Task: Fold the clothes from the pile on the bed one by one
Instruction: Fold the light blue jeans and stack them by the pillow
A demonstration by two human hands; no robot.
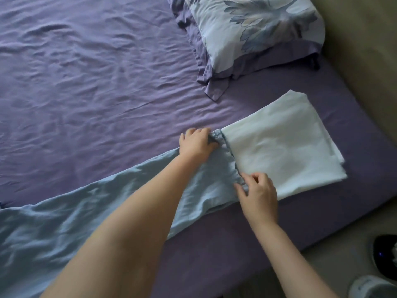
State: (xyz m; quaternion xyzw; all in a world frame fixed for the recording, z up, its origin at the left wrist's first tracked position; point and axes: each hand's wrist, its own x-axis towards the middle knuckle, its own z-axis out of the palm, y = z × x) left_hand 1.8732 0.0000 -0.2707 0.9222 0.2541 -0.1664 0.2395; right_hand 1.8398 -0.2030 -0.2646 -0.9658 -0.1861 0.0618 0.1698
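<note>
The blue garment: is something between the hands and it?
Nothing visible. The left hand and right hand both already pinch the gathered end of the blue garment, which abuts the folded white cloth.

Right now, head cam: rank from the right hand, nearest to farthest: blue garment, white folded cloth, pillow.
From the right hand:
1. blue garment: its gathered edge is pinched in the fingers, cloth running off to the left.
2. white folded cloth: just beyond the fingertips, to the right; contact unclear.
3. pillow: far end of the bed, top of view.
</note>
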